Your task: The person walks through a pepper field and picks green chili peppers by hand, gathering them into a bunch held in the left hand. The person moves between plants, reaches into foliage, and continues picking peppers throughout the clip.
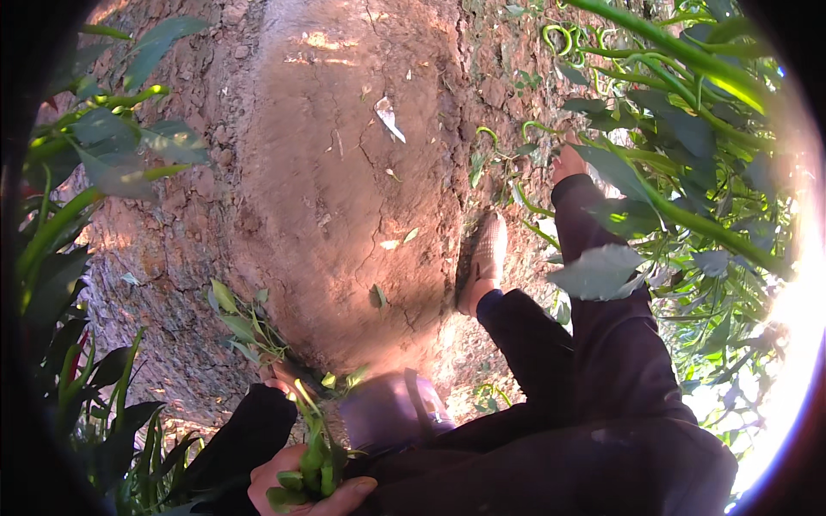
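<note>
My left hand (277, 480), at the bottom, is closed around a bunch of green chili peppers (314, 461) whose stems and tips stick out past the fingers. My right hand (569, 159) reaches forward to the foot of the pepper plants (703, 187) on the right. Leaves and stems partly cover its fingers, so I cannot tell if they hold anything. Long curved green chili peppers (530, 200) hang or lie close to that hand. More thin, curled peppers (558, 40) show farther ahead.
A packed soil path (335, 213) runs between pepper plants, with more plants (103, 148) at left. On it lies a pale scrap (389, 119). My shoe (488, 255) rests at its right edge. A purple object (390, 406) sits between my legs, near a cut leafy sprig (242, 326).
</note>
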`<state>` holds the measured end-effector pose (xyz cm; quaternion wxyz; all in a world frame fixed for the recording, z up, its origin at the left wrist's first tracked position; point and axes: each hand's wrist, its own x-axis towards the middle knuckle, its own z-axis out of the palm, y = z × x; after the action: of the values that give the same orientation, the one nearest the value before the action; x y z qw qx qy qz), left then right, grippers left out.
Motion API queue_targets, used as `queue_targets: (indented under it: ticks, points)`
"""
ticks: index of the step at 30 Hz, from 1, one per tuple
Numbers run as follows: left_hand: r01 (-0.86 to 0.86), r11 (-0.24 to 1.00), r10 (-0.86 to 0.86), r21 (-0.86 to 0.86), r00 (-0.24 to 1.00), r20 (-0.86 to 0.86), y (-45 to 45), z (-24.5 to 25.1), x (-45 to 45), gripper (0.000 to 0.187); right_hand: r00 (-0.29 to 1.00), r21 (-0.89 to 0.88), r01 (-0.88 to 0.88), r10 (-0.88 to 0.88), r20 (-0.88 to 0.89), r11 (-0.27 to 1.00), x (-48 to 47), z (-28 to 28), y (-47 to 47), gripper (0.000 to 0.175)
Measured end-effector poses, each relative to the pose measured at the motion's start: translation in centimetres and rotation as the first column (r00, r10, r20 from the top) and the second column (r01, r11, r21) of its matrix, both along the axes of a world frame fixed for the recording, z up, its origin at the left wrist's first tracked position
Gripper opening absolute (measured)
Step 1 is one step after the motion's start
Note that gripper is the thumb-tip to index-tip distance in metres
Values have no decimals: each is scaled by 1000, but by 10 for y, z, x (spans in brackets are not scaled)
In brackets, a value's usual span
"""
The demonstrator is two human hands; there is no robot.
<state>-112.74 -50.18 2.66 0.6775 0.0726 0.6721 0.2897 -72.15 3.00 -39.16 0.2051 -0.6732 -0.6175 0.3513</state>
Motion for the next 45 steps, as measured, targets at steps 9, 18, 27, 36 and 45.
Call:
queue_targets:
  ticks: [9, 18, 27, 36, 45]
  points:
    - [63, 997, -61, -37, 997, 39, 12, -2, -9, 31, 724, -625, 434, -664, -186, 649, -69, 24, -20, 32]
    - [141, 990, -141, 10, 982, 129, 22, -9, -13, 35, 814, 56, 343, -267, -515, 938, -107, 36, -49, 22]
    - [160, 987, -158, -3, 976, 150, 12, -11, -8, 34, 887, -265, 252, -331, -321, 931, -78, 15, -62, 22]
    - [148, 986, -144, 83, 988, -58, 16, -6, -2, 32, 980, -588, -12, 126, 153, 809, -136, 24, -91, 37]
    - [48, 996, -51, 77, 998, 45, 10, -7, 0, 25, 928, -501, -298, 369, 46, 813, -120, -10, -123, 41]
